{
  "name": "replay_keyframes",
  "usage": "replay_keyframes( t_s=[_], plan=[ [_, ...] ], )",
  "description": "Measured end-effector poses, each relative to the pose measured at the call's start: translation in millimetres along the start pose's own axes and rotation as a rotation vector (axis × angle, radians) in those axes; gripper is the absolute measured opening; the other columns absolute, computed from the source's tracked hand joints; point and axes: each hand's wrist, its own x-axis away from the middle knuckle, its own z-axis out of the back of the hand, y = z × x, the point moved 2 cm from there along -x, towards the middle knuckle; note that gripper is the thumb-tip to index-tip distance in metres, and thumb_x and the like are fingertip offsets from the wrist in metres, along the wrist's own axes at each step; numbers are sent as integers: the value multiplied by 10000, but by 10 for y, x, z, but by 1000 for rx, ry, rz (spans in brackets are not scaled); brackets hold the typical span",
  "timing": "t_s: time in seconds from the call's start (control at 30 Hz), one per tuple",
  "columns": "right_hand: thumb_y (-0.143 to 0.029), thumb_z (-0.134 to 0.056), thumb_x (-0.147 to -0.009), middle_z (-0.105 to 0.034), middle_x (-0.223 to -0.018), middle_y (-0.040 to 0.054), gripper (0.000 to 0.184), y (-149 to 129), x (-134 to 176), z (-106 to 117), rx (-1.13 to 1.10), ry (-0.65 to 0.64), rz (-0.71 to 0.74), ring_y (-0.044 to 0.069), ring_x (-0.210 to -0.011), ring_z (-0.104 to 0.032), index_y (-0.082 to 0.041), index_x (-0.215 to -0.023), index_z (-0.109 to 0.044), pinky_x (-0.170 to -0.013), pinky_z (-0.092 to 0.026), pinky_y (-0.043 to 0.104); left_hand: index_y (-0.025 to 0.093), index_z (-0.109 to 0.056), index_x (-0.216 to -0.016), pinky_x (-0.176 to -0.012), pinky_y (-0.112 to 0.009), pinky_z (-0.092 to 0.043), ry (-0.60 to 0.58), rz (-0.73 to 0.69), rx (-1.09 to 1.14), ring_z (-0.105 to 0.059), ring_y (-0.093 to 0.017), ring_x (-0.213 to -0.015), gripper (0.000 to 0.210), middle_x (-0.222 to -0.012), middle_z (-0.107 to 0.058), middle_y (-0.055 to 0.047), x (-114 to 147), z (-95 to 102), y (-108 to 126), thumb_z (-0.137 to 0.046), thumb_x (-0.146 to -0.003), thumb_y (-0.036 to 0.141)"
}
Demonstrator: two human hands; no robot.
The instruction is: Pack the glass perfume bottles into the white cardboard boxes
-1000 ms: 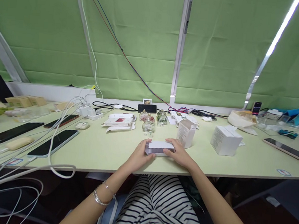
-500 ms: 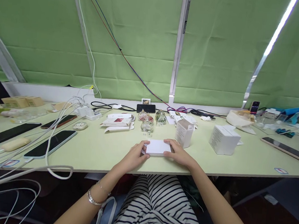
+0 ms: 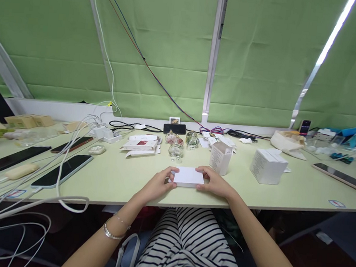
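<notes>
One white box [image 3: 188, 176] between left hand [image 3: 160, 184] and right hand [image 3: 216, 183], each clamped on one end.

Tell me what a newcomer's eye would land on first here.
Most likely the broad green fabric panels filling the whole background behind the table. Next, the plain white box held between the left hand and right hand at the table's near edge, in front of the glass jars. Then the tangle of white cables crossing the phones on the left and hanging over the edge.
</notes>
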Motion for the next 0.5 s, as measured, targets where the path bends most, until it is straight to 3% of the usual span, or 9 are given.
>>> replay_keyframes(
  t_s=[0.17,0.37,0.5],
  plan=[
    [-418,-663,-679,-411,-1283,74,568,-10,13,23,-83,-58,-5,192,-1081,-482,-200,-1172,-484,-981,-371,354,221,-484,-1108,-819,-287,-394,3,-2,7,-538,-161,-809,371,-783,-499,29,2,6,-4,-528,-742,262],
    [-389,-657,-685,-476,-1201,82,551,-63,13,19,-67,1,-99,199,-1021,-508,-191,-1167,-478,-939,-400,373,219,-461,-1133,-846,-276,-385,-22,8,20,-539,-156,-837,404,-788,-510,31,12,12,34,-527,-737,264],
    [-357,-642,-697,-463,-1224,76,492,-62,-1,9,-107,42,-90,186,-1011,-521,-199,-1137,-489,-942,-402,361,218,-444,-1126,-853,-276,-378,-26,8,57,-544,-158,-830,417,-743,-513,41,7,5,32,-546,-723,252]
  ],
)
